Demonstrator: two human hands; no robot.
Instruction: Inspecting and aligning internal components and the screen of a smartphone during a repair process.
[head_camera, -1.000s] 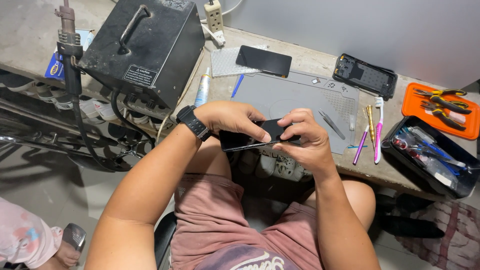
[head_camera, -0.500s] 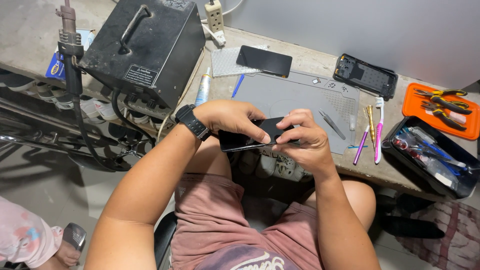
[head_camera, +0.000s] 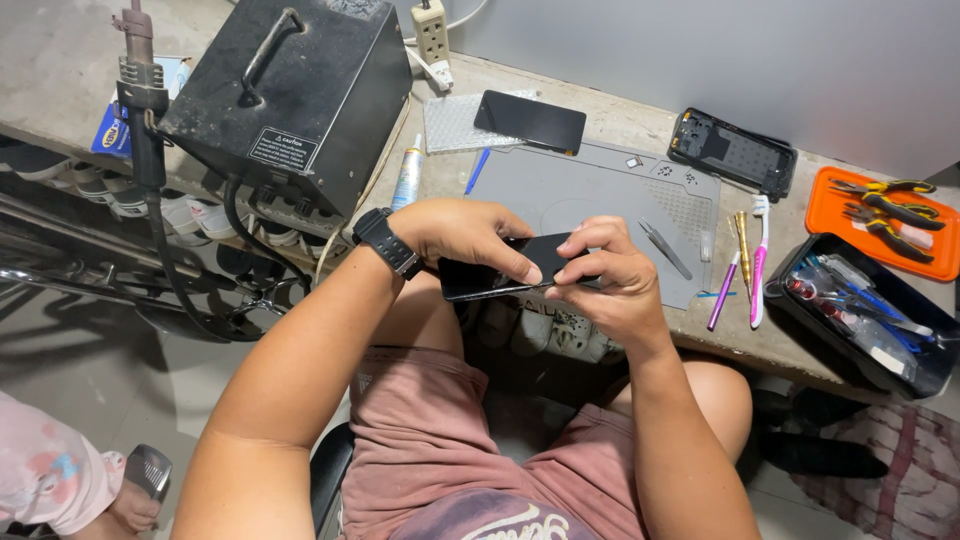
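We grip a dark phone (head_camera: 500, 268) between both hands just above the near edge of the tabletop (head_camera: 620, 120). Our left hand (head_camera: 465, 235), with a black watch (head_camera: 385, 242) at the wrist, clasps the phone from above, fingers curled over its top face. Our right hand (head_camera: 610, 285) pinches the phone's right end, thumb and forefinger pressed on it. Beyond the phone lies a grey work mat (head_camera: 590, 195) carrying tweezers (head_camera: 665, 248). A second black phone (head_camera: 530, 122) rests at the mat's far edge, and an opened phone frame (head_camera: 735, 152) lies farther right. A toothbrush (head_camera: 757, 260) sits just beside the mat, near an orange tray (head_camera: 830, 215) with pliers (head_camera: 885, 208). A black box with a handle (head_camera: 290, 95) stands to the left.
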